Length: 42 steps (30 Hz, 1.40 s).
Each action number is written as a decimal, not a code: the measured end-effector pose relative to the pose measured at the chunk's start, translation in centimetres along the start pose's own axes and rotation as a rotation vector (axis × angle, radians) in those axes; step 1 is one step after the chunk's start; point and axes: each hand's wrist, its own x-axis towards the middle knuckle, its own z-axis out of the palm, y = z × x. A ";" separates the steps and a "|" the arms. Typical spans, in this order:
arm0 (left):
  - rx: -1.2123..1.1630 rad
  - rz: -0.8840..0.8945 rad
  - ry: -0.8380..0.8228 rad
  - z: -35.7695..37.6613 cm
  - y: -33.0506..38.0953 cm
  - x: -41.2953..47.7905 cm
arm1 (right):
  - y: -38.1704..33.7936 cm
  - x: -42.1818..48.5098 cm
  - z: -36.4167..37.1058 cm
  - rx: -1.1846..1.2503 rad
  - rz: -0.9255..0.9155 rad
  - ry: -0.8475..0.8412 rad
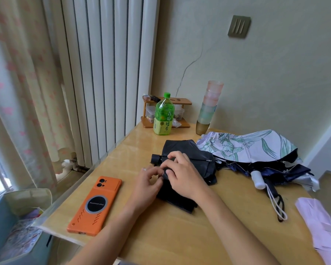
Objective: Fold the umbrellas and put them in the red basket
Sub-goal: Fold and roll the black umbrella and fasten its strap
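A collapsed black umbrella (191, 150) lies on the wooden table (161, 236), its round tip pointing left. My right hand (182, 173) lies over its canopy with fingers curled round the folds. My left hand (148, 180) pinches the black fabric at the umbrella's left edge. A floral white and lilac umbrella (252, 146) with a dark lining lies half open to the right, its white handle (257, 179) and wrist straps toward me. No red basket is in view.
An orange phone (95, 205) lies at the table's left front. A green tea bottle (163, 115), a small wooden rack (182, 104) and stacked cups (208, 109) stand at the back. Lilac cloth (321, 226) lies at the right edge. A radiator (103, 73) and curtain stand left.
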 end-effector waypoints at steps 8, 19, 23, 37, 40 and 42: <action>0.061 -0.120 0.031 0.0 -0.6 0.1 | 0.8 2.4 -2.1 -0.066 -0.059 -0.165; -0.032 -0.063 0.027 -0.3 0.1 -0.1 | -0.9 -0.9 -0.8 0.059 -0.024 0.041; -0.047 -0.148 0.041 -0.4 -0.4 -0.1 | -0.6 -4.1 0.9 -0.132 -0.064 0.102; 0.152 -0.247 0.052 -0.3 0.5 -0.2 | 0.8 -8.1 2.4 -0.351 -0.036 0.193; 0.221 -0.293 0.042 -0.6 1.3 -0.2 | 1.6 -9.0 2.6 -0.355 0.023 0.197; 0.268 -0.332 -0.006 -0.5 1.1 -0.2 | 2.0 -9.6 2.5 -0.358 0.025 0.205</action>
